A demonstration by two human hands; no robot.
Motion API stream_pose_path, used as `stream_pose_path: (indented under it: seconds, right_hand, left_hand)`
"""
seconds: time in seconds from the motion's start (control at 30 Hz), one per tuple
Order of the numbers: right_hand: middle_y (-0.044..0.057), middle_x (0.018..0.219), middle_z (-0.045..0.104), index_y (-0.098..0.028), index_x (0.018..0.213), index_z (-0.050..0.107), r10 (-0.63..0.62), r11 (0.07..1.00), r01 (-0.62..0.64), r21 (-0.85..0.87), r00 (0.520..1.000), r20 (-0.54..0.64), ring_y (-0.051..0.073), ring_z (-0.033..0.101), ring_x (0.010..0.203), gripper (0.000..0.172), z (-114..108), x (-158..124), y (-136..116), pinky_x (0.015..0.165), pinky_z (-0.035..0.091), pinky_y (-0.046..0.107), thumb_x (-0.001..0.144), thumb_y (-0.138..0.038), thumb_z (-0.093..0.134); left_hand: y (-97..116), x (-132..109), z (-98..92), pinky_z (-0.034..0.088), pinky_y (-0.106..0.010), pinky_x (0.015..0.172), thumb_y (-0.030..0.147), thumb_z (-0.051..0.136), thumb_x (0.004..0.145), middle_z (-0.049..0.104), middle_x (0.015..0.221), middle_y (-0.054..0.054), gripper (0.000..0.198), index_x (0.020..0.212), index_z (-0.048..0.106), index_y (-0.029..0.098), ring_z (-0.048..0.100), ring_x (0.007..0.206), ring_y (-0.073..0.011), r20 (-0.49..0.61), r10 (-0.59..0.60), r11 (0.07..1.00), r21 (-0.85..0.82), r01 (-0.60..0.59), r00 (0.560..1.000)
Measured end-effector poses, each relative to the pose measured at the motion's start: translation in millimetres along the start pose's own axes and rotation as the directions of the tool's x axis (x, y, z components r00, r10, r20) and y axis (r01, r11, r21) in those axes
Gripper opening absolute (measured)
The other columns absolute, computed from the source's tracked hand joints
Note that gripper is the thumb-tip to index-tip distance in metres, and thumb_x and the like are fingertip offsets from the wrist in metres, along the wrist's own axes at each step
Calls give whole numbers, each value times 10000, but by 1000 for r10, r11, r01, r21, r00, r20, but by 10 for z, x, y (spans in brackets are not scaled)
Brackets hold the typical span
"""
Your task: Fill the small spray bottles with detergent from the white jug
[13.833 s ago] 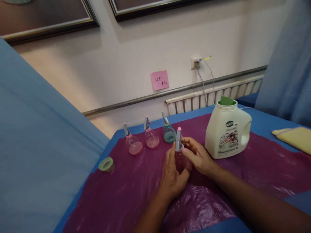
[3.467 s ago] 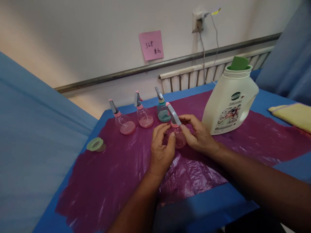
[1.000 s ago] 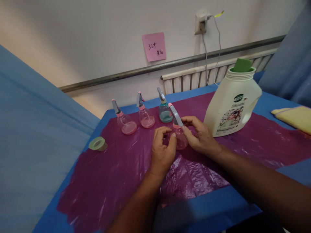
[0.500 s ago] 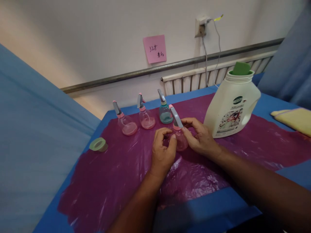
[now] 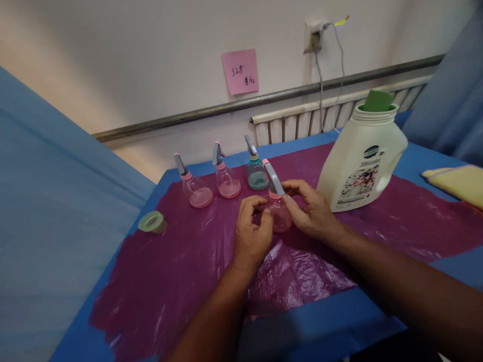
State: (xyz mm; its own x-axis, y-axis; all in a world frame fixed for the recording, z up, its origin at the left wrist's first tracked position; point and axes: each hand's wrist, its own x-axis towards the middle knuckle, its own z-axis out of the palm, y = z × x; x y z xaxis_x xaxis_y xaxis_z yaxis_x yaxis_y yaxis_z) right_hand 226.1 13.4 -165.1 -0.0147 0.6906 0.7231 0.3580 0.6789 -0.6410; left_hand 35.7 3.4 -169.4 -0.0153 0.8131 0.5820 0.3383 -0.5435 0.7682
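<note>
A clear pink spray bottle (image 5: pixel 280 217) with a grey trigger head stands upright on the purple plastic sheet (image 5: pixel 181 271). From its left side my left hand (image 5: pixel 253 229) grips the body with curled fingers and thumb. My right hand (image 5: pixel 311 208) pinches the trigger head and pink collar from the right. Just behind are a teal spray bottle (image 5: pixel 258 176) and a pink spray bottle (image 5: pixel 228 183). Another pink spray bottle (image 5: pixel 198 192) stands farther left. Each holds a little liquid at the bottom.
A large cream detergent jug (image 5: pixel 360 161) with a green piece in its mouth stands close to my right hand. A pale green cup (image 5: pixel 153 222) lies at the left. A yellow cloth (image 5: pixel 458 183) is at the right. Wall and rail (image 5: pixel 211 114) bound the back.
Both hands stay at the same pink spray bottle with nearly the same grip. The view has shifted very slightly; the other bottles have not moved on the sheet.
</note>
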Motion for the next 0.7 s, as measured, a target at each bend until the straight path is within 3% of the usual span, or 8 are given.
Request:
stream_pose_path:
  seconds: [0.7]
  right_hand:
    - [87,1207,832,-274,1336,724,-10,1000,10,-14,1000,-24,276,805,1072,250,1,6,12,1006,662,483,1096,-228,672]
  left_hand:
    - [-11,-12,10,617,-411,1046,110,688,947,754,1219,-49,304,1206,727,265,736,1152,-229,51,-44,999,0,44,998]
